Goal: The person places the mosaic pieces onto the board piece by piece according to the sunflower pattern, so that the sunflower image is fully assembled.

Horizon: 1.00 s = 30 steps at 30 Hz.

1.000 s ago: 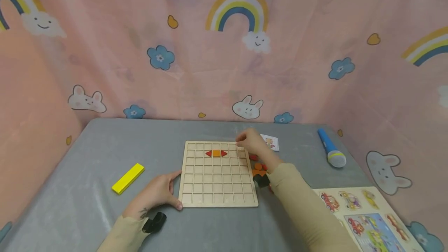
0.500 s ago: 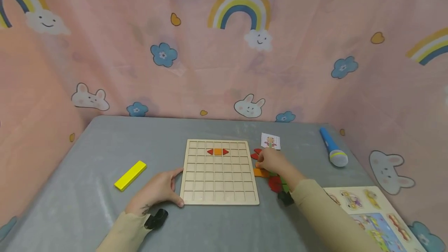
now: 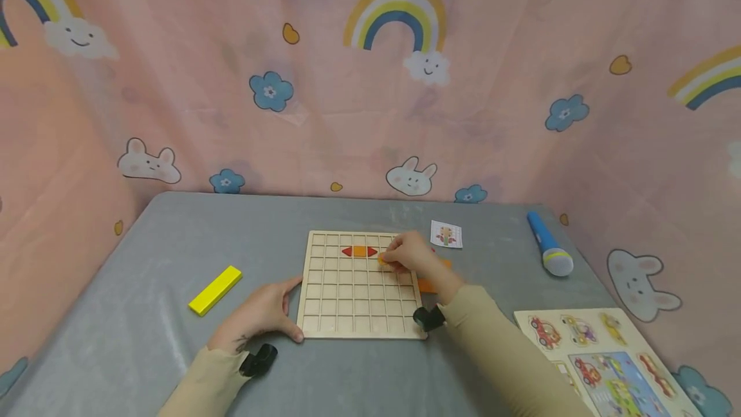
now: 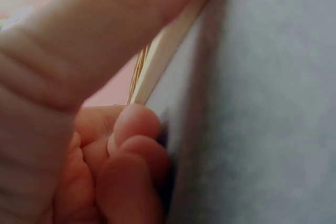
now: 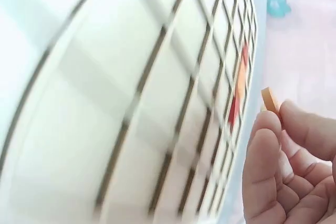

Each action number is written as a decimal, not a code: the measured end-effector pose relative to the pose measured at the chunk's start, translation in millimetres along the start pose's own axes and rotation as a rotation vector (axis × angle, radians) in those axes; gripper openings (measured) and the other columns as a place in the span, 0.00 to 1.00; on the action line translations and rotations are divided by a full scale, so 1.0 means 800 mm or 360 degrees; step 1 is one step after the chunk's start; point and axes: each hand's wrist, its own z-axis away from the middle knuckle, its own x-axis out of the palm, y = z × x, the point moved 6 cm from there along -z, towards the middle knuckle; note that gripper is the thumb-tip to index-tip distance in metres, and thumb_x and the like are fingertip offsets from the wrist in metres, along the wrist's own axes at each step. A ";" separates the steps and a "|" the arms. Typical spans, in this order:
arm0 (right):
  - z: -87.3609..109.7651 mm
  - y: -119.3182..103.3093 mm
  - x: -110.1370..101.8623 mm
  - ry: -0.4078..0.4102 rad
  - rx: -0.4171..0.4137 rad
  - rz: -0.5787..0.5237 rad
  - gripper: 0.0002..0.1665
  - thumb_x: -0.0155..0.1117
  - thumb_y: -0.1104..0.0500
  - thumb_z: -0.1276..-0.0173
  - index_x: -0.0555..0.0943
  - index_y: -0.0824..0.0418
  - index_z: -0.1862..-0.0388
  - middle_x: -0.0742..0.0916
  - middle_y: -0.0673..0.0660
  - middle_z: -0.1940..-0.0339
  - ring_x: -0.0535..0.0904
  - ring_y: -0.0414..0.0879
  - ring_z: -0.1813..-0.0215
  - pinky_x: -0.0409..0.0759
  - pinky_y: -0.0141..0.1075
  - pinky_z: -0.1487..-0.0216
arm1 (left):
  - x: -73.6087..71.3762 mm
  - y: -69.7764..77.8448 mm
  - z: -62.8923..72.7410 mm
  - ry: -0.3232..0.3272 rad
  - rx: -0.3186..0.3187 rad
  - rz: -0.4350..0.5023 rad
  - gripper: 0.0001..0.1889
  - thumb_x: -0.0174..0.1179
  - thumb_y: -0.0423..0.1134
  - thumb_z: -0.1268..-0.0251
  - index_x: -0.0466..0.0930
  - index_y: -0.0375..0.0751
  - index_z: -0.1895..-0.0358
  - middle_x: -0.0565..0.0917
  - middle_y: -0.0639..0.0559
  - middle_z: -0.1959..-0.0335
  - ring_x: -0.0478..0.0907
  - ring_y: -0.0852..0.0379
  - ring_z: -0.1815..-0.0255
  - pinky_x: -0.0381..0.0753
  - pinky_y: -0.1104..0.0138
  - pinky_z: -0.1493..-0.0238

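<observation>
A square wooden grid board [image 3: 341,306] lies on the grey table. In one of its upper rows an orange square piece [image 3: 359,251] sits between two red triangular pieces [image 3: 347,251]. My left hand [image 3: 262,314] touches the board's left edge, thumb at the near corner and index finger farther up; its other fingers curl below the thumb in the left wrist view. Over the upper right cells, my right hand [image 3: 413,255] pinches a small orange piece [image 5: 270,99] between thumb and fingertips. More orange pieces [image 3: 427,286] show right of the board, partly hidden by that hand.
A small picture card [image 3: 446,234] lies behind the right hand. Farther right are a blue toy microphone [image 3: 547,246] and a picture puzzle board [image 3: 622,333], partly covered by the right sleeve. A yellow block [image 3: 215,291] lies on the left.
My right hand went from the board to the loose pieces at the right, then came back over the grid with a small orange piece. The left hand stays at the board's edge.
</observation>
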 end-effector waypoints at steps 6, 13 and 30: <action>-0.011 -0.013 0.038 0.0020 0.0047 -0.0061 0.05 0.66 0.66 0.43 0.79 0.67 0.75 0.83 0.58 0.84 0.77 0.44 0.84 0.78 0.34 0.77 | 0.002 0.005 -0.006 -0.0036 0.0012 -0.0109 0.65 0.82 0.43 0.87 0.57 0.37 0.30 0.68 0.53 0.87 0.60 0.59 0.86 0.59 0.68 0.82; -0.017 -0.013 0.052 0.0098 0.0037 0.0098 0.09 0.69 0.63 0.45 0.78 0.64 0.80 0.81 0.56 0.88 0.76 0.45 0.86 0.76 0.34 0.79 | 0.006 0.007 -0.007 -0.0065 0.0006 -0.0098 0.68 0.82 0.43 0.88 0.53 0.37 0.29 0.65 0.54 0.88 0.57 0.58 0.85 0.58 0.68 0.81; 0.009 0.038 -0.081 0.0195 -0.0004 0.0655 0.14 0.62 0.64 0.40 0.81 0.71 0.58 0.83 0.66 0.57 0.79 0.55 0.60 0.78 0.47 0.57 | 0.000 0.007 -0.004 -0.0072 0.0000 -0.0092 0.68 0.82 0.43 0.88 0.53 0.37 0.29 0.66 0.54 0.88 0.57 0.59 0.87 0.58 0.69 0.83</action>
